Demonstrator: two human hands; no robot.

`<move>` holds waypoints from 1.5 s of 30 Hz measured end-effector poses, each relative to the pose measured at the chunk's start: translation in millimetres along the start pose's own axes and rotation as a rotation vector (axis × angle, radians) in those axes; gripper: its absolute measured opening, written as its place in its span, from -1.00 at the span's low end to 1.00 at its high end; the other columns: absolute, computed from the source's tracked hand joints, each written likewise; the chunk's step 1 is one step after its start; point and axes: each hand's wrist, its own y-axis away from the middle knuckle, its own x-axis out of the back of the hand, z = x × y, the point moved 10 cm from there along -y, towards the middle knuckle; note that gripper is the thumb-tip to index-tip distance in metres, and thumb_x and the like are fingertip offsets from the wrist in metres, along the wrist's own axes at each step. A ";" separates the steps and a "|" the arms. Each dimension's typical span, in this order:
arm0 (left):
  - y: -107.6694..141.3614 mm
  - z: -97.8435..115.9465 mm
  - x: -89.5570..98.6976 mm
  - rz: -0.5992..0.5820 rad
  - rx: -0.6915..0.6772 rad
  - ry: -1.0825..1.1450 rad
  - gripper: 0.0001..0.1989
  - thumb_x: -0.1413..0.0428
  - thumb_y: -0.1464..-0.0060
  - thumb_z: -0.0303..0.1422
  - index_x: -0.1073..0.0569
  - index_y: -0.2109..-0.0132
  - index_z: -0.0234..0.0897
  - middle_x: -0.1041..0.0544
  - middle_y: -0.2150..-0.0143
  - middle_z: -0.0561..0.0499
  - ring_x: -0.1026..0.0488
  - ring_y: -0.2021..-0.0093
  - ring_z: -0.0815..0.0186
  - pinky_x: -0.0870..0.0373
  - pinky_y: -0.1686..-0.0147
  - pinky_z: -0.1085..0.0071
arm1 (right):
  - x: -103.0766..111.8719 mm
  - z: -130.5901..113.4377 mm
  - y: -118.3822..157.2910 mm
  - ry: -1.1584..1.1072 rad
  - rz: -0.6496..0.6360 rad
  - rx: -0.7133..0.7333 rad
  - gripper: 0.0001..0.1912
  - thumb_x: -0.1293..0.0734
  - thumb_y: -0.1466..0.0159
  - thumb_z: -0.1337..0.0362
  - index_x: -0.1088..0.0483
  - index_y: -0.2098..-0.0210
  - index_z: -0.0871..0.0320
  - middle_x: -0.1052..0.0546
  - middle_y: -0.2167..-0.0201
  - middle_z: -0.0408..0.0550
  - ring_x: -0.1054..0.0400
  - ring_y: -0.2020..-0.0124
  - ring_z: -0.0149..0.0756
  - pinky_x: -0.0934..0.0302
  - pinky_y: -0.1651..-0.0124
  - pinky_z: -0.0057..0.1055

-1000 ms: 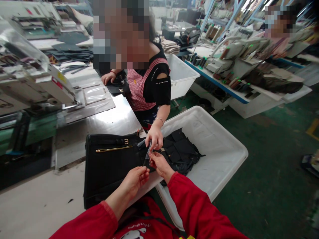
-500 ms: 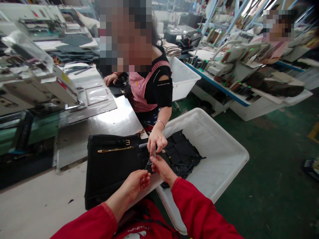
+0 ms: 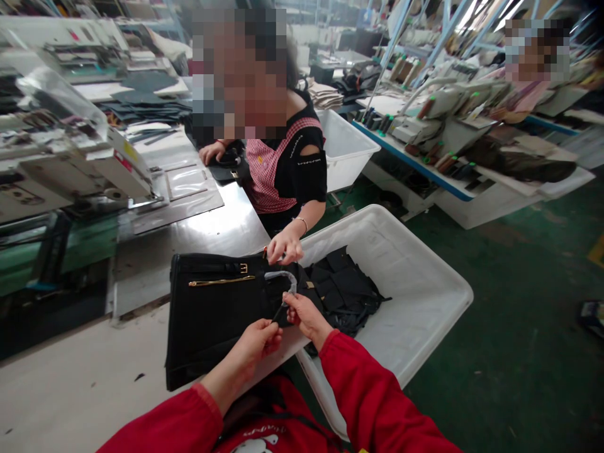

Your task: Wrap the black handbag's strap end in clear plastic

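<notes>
Pinching the handle (image 3: pixel 285 274) at mid-frame with narrowed fingertips: with right hand (image 3: pixel 306 314) near the end of its clear wrap, with left hand (image 3: pixel 257 340) on the black tip. Seems attached to the black bag (image 3: pixel 214 314) lying left of centre on the table (image 3: pixel 94 377). Should be light, bendy, slippery where wrapped; best held by the bare end. Can read no brand; can see blurred white lettering on the red top (image 3: pixel 283 412), bottom centre.

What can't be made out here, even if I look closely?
All in the head view:
Handle, where pinched: covered by the left hand and right hand.
Underside of the bag: hidden by the bag itself.
Floor of the bin under the black pieces: covered by them.
Shirt print: cut off by the bottom edge.
Nearest machine: blurred, cut off by the left edge.
</notes>
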 end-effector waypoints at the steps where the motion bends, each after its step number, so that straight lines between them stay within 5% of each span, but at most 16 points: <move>1: 0.8 -1.7 -0.8 -0.008 0.013 0.019 -0.93 -0.03 -0.09 -0.49 -0.30 0.36 -0.41 -0.40 0.44 0.01 -0.33 0.55 0.50 -0.28 0.51 0.60 | 0.7 0.1 0.7 -0.012 0.007 -0.006 -0.53 -0.43 0.12 0.02 -0.15 0.47 0.18 -0.09 0.70 -0.32 0.05 0.69 -0.57 0.11 0.62 -0.55; 21: 8.6 -13.1 -0.5 -0.006 0.099 0.217 -0.92 -0.03 -0.07 -0.57 -0.33 0.39 -0.40 -0.43 0.43 -0.04 -0.39 0.52 0.43 -0.37 0.47 0.54 | -3.6 4.1 4.1 -0.037 -0.015 -0.044 -0.49 -0.42 0.12 -0.02 -0.10 0.48 0.18 -0.08 0.71 -0.34 0.06 0.69 -0.60 0.13 0.63 -0.59; 24: 7.1 -6.1 2.7 0.046 -0.019 0.083 -0.96 -0.02 -0.09 -0.53 -0.30 0.34 -0.38 -0.43 0.40 -0.02 -0.37 0.50 0.45 -0.31 0.47 0.57 | -2.4 1.3 4.1 0.019 -0.034 -0.024 -0.51 -0.39 0.08 -0.03 -0.09 0.47 0.17 -0.04 0.74 -0.37 0.11 0.72 -0.60 0.17 0.65 -0.58; 30: 20.9 37.0 2.6 0.185 -0.541 -0.747 -0.95 -0.03 -0.04 -0.48 -0.37 0.36 -0.30 -0.43 0.42 0.02 -0.35 0.39 0.33 -0.20 0.36 0.48 | 9.0 -0.8 1.8 0.189 0.001 -0.009 -0.69 -0.33 0.00 0.12 -0.16 0.46 0.19 -0.12 0.74 -0.32 0.07 0.74 -0.59 0.21 0.66 -0.56; 33: 26.3 41.4 -3.0 0.165 -0.681 -0.915 -0.92 -0.02 -0.03 -0.46 -0.41 0.35 -0.26 -0.44 0.38 0.00 -0.36 0.34 0.28 -0.18 0.31 0.45 | 14.0 0.8 1.0 0.248 0.027 -0.022 -0.78 -0.28 -0.02 0.20 -0.24 0.43 0.22 -0.20 0.69 -0.26 -0.02 0.70 -0.56 0.15 0.63 -0.56; 40: 13.6 28.8 3.4 0.164 -0.551 -0.693 -0.94 -0.09 0.03 -0.40 -0.37 0.36 -0.30 -0.43 0.43 0.04 -0.36 0.39 0.29 -0.23 0.37 0.44 | 9.6 2.5 5.3 0.217 -0.105 -0.031 -0.63 -0.28 -0.03 0.15 -0.35 0.22 0.25 -0.25 0.57 -0.19 -0.07 0.57 -0.53 0.06 0.54 -0.54; 45: -7.9 -5.8 11.7 0.118 -0.247 -0.240 -0.77 -0.16 0.10 -0.36 -0.37 0.27 -0.37 -0.42 0.44 0.00 -0.36 0.45 0.35 -0.26 0.45 0.49 | 10.6 9.9 0.5 0.184 -0.176 -0.042 -0.59 -0.33 -0.04 0.07 -0.37 0.21 0.23 -0.25 0.55 -0.17 -0.06 0.56 -0.52 0.06 0.51 -0.53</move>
